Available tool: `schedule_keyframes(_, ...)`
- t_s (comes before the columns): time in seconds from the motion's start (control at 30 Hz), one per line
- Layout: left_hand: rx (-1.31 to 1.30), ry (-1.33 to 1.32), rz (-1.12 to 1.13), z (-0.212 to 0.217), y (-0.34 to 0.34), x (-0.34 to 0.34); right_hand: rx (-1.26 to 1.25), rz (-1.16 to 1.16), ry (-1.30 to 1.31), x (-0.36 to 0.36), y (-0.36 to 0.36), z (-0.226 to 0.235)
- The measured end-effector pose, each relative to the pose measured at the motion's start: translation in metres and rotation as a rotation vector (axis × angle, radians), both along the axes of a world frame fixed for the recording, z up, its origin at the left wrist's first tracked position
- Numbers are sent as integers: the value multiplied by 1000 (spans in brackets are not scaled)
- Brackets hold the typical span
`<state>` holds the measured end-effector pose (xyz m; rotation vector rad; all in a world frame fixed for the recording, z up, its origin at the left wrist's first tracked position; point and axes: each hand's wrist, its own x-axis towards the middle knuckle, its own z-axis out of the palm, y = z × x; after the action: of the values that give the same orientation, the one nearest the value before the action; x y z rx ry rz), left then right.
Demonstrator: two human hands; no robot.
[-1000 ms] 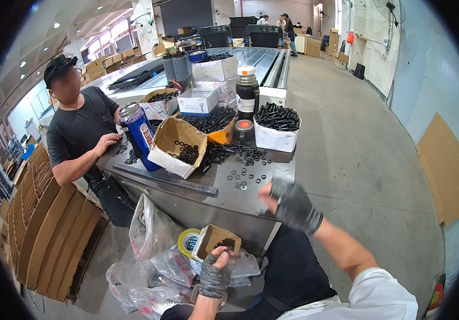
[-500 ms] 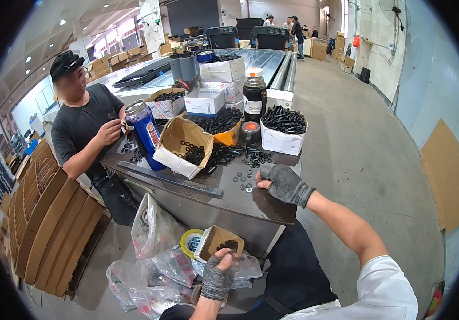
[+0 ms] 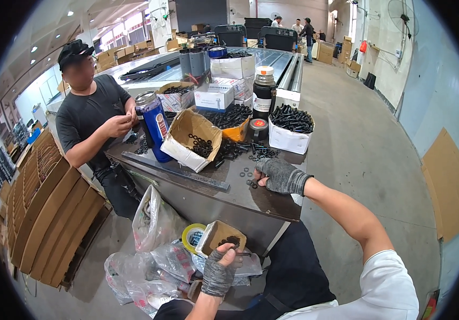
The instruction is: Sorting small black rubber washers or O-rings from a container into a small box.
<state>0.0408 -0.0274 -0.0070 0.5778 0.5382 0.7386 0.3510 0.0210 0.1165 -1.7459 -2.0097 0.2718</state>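
The right hand is curling by rings on the desk, the left hand by a box. I can't tell if they're gripping any. Pushing too hard could send rings rolling off.

Right hand: mottled dark-grey knit glove, fingers bare toward the tips, snug cuff at the wrist. Left hand: same-type glove, streaky grey, thumb end uncovered. Up the arm from the right hand, past the bare forearm: loose white short sleeve, creased. Below the right hand: black trousers. White cloth edge, lower right of the left hand, likely shirt hem.
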Motion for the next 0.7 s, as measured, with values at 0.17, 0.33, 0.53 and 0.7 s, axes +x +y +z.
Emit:
schedule_keyframes(0.17, 16, 13, 48, 1, 1, -4, -44, 14, 31, -10, -5, 5)
schedule_keyframes(0.33, 28, -37, 101, 8, 4, 8, 211, 2, 256, -28, -51, 22)
schedule_keyframes(0.53, 38, -65, 182, 9, 4, 0, 140, 104, 558, -114, -99, -22)
schedule_keyframes(0.7, 100, 4, 275, 11, 0, 2, 121, -105, 801, -148, -97, -80)
